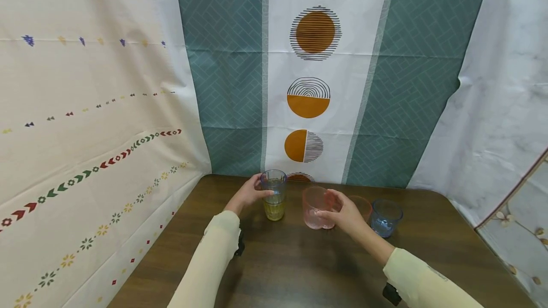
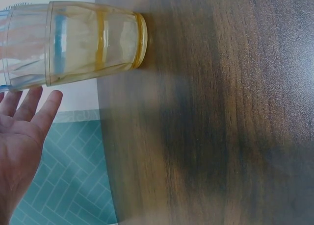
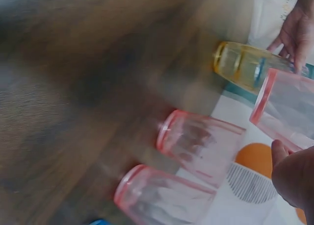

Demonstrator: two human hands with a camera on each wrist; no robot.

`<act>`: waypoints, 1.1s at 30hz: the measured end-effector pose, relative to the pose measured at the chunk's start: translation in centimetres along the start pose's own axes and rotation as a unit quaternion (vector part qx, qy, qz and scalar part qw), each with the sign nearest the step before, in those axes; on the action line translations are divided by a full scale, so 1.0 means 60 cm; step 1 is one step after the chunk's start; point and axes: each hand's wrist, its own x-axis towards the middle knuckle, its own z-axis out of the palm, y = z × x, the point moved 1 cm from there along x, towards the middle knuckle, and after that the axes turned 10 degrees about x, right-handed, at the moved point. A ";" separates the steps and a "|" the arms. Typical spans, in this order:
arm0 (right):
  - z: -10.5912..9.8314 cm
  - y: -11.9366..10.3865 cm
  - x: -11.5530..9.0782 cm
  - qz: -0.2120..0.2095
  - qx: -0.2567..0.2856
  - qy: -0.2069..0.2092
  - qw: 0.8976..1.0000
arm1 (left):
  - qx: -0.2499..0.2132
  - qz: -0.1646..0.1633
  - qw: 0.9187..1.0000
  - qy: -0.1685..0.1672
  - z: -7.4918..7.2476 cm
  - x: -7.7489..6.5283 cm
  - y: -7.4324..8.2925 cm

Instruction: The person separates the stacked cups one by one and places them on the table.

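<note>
My left hand (image 1: pixel 249 193) holds the upper part of a blue-rimmed clear glass (image 1: pixel 274 182), thumb in front and fingers behind. That glass sits nested in a yellow glass (image 1: pixel 274 210), which stands upright on the table. In the left wrist view the yellow glass (image 2: pixel 117 38) shows the blue one partly inside it. My right hand (image 1: pixel 346 214) grips a pink glass (image 3: pixel 288 107) by its side, lifted off the table near the stack. Two more pink glasses, one nearer (image 3: pixel 196 144) and one farther along (image 3: pixel 162 198), stand upright beneath and beside that hand.
A blue glass (image 1: pixel 386 218) stands at the right end of the row, beside the pink ones. The brown wooden table (image 1: pixel 299 270) ends at a hanging cloth (image 1: pixel 229 84) with a teal and white pattern. Another cloth (image 1: pixel 107 179) hangs along the left.
</note>
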 end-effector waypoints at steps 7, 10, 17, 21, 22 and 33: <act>-0.016 0.025 -0.022 0.004 0.000 -0.006 1.000 | -0.003 0.000 1.000 0.001 0.000 0.002 -0.002; -0.021 0.036 -0.030 0.008 -0.016 -0.002 1.000 | -0.002 0.001 1.000 -0.002 0.000 0.001 -0.001; -0.031 0.058 -0.044 0.010 -0.015 0.007 1.000 | 0.001 -0.001 1.000 0.000 -0.002 -0.001 0.001; -0.034 0.066 -0.052 0.017 -0.016 0.011 1.000 | 0.001 -0.003 1.000 0.001 -0.003 -0.001 -0.001; -0.035 0.069 -0.054 0.018 -0.017 0.013 1.000 | 0.003 -0.003 1.000 0.002 -0.003 -0.002 0.000; -0.043 0.098 -0.069 0.019 -0.062 0.023 0.998 | 0.012 0.000 1.000 0.001 -0.002 -0.003 0.001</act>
